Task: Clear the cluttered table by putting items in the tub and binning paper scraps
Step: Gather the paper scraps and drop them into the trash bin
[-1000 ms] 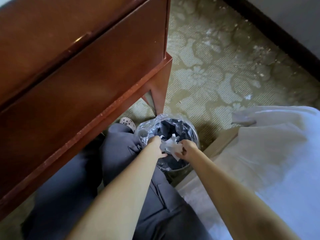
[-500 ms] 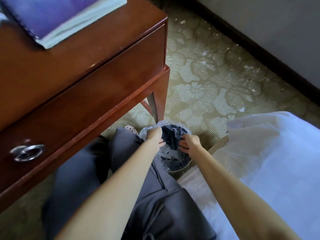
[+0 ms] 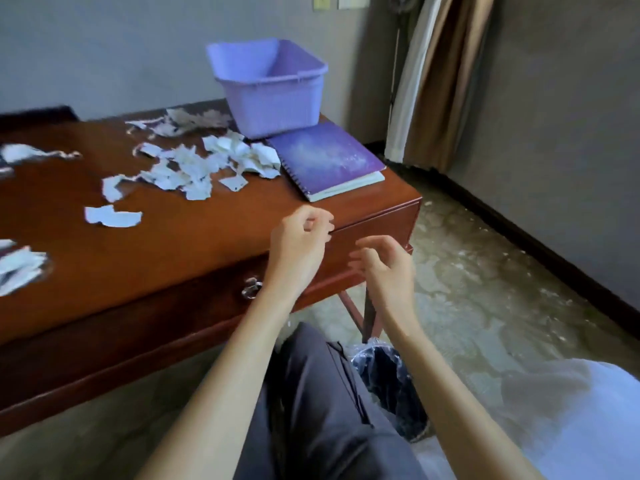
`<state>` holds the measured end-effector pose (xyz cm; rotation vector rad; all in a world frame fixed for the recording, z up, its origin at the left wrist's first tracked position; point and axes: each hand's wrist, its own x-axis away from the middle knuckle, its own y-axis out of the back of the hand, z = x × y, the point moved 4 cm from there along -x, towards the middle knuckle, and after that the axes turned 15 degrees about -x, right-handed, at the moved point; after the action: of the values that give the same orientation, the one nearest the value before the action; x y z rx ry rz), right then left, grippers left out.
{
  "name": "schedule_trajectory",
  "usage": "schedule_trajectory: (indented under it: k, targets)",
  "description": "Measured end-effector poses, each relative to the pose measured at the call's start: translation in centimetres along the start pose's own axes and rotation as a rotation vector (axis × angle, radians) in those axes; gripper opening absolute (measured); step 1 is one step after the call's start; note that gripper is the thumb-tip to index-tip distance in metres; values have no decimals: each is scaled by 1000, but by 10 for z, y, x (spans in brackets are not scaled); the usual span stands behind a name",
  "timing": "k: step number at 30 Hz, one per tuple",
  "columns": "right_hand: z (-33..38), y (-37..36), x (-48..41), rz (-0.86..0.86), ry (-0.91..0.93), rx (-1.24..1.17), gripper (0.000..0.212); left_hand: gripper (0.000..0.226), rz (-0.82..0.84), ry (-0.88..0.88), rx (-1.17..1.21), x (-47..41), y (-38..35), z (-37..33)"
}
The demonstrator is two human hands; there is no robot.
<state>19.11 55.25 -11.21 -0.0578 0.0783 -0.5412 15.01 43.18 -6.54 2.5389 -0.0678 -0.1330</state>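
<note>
Several torn white paper scraps (image 3: 194, 168) lie scattered over the brown wooden table (image 3: 194, 244). At its far right corner stands a purple tub (image 3: 273, 88), and a purple spiral notebook (image 3: 325, 161) lies in front of it. On the floor between my leg and the bed sits a small bin (image 3: 388, 379) lined with clear plastic. My left hand (image 3: 298, 244) hovers at the table's front edge with loosely curled fingers, holding nothing. Just right of it, off the table's corner, my right hand (image 3: 384, 268) has its fingers apart and is also empty.
A drawer with a metal ring handle (image 3: 251, 289) runs along the table front. White bedding (image 3: 568, 410) lies at the lower right. A curtain (image 3: 436, 81) hangs in the far corner. The patterned carpet (image 3: 485, 289) has small white bits on it.
A second ago both hands held paper scraps over the bin and dropped them in. Both hands have since risen, empty, to table height, and my view has lifted to the tabletop.
</note>
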Motion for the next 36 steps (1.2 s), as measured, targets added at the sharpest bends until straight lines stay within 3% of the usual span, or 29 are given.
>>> schedule_trajectory:
  k: [5,10,13,16,23,26,30,36]
  targets:
    - [40,-91,12,176,129,16,19,20,-245,18,-197,6,91,28]
    - [44,-186,30,499,164,300,30,36,-464,277,-586,17,174,92]
    - [38,-234,48,669,192,407,35,49,-433,500,-749,25,211,140]
    - [31,-274,66,776,238,471,39,56,-405,604,-851,31,233,180]
    - [15,-340,93,825,396,582,42,70,-370,778,-923,35,280,223]
    - [10,-354,94,830,415,595,43,72,-306,774,-903,29,286,235]
    - [8,-367,87,858,392,538,46,76,-313,600,-839,7,288,235]
    - [5,-377,80,908,438,643,54,64,-445,552,-891,-23,303,238]
